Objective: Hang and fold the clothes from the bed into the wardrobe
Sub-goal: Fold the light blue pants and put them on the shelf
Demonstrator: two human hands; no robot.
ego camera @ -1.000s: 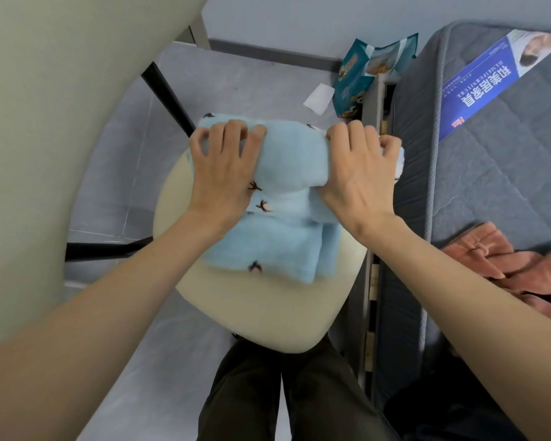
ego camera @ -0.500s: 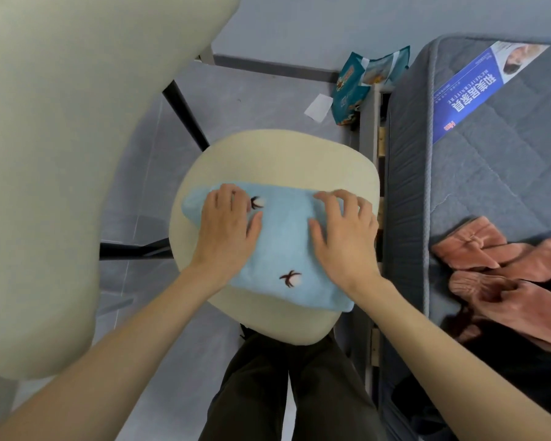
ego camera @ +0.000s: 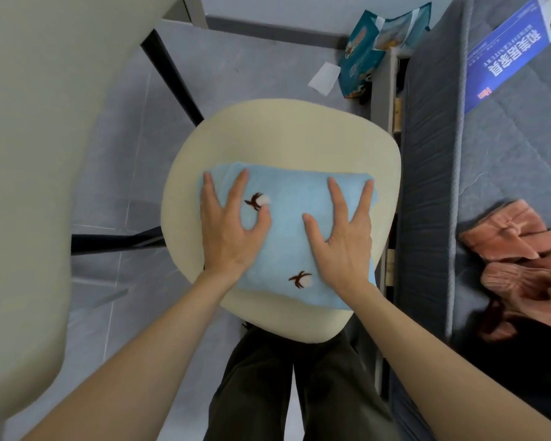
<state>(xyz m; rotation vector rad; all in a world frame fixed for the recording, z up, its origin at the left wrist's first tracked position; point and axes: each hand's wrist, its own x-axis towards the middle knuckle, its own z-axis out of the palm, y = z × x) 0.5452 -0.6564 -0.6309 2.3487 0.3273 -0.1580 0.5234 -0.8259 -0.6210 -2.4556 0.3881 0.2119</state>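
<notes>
The folded light-blue garment (ego camera: 285,240) lies flat on the near half of the cream chair seat (ego camera: 283,132), with two small brown-and-white embroidered motifs showing on top. Both bare hands press on it, palms down. The left grip (ego camera: 233,230) lies on the garment's left part, fingers straight and spread, the thumb beside the upper motif. The right grip (ego camera: 344,243) lies on its right part, likewise flat, with fingers fanned apart and curled round nothing. The chair stands just beside the grey quilted bed mattress (ego camera: 490,160). A crumpled pink garment (ego camera: 516,246) lies on the mattress at the right, next to a dark one (ego camera: 522,361). A blue printed leaflet (ego camera: 516,49) lies at the mattress's far end. On the grey floor beyond the chair are a teal bag (ego camera: 361,58) and a white scrap of paper (ego camera: 323,78). The person's dark trousers (ego camera: 299,393) show below the seat.
</notes>
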